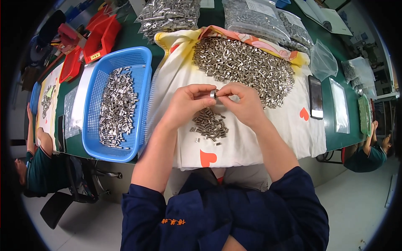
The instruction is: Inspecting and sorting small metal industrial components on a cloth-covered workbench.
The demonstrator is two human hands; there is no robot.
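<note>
Head view: the left hand point(189, 103) has its grip nearly closed, thumb and forefinger pinching a short, shiny silver metal part point(213, 94). The right hand's point(242, 100) grip narrows to a fingertip pinch against its right side; whether it holds another piece, I cannot tell. The part is above a white cloth printed with red hearts point(243, 146), between a small near heap of silvery metal cylinders point(210, 127) and a larger far one.

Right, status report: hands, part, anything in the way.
Left hand pinching shiny metal part. Right hand at it, grip unclear. Loose metal pieces close by; nothing visibly blocking either hand.
</note>
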